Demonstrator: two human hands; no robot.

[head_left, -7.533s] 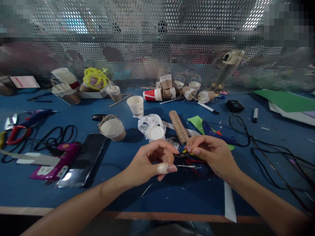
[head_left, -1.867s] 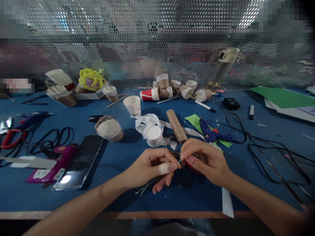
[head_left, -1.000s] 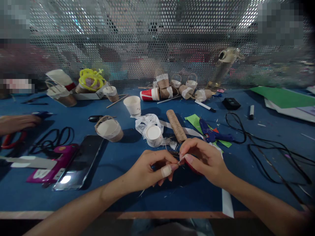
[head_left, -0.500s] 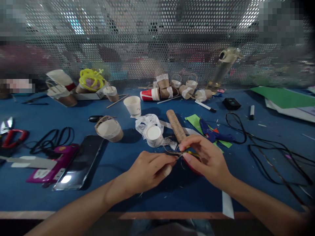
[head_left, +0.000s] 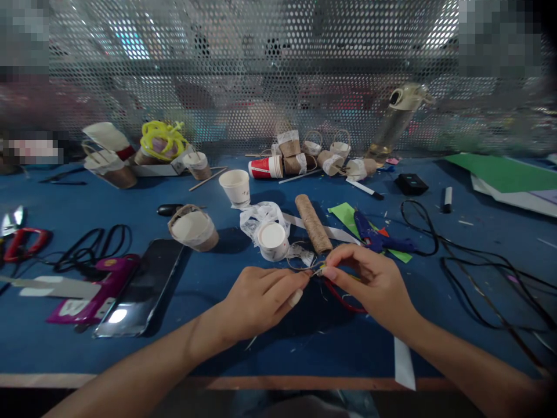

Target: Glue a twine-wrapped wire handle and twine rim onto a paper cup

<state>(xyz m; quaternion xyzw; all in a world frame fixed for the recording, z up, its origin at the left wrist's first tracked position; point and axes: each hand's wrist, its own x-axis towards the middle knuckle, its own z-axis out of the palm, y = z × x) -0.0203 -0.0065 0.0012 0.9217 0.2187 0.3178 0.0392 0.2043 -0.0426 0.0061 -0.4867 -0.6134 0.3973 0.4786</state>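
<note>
Thin brown twine (head_left: pixel 300 267) runs between my two hands above the table. My left hand (head_left: pixel 266 297) is closed, pinching the twine at its fingertips. The thumb and forefinger of my right hand (head_left: pixel 373 280) meet on the strand ends, close to the left fingertips. Beneath my right hand lies a red-handled tool (head_left: pixel 343 297), its other end mostly hidden. A roll of twine (head_left: pixel 312 223) rests just beyond the right fingers. Beyond my left hand, a small white paper cup (head_left: pixel 272 241) stands upside down beside white lace ribbon (head_left: pixel 256 217).
To the left are a phone (head_left: pixel 143 287), a purple glue gun (head_left: pixel 93 293) and a twine-wrapped cup (head_left: pixel 194 227). A blue glue gun (head_left: pixel 383 237) with black cables (head_left: pixel 461 278) lies right. At the back stand small baskets (head_left: pixel 289 144) and a leaning bottle (head_left: pixel 394 125) before a perforated metal screen (head_left: pixel 243 75).
My right thumb and forefinger have come together on the twine, where they were apart. More of the red handle shows under the hand. My left hand has barely moved.
</note>
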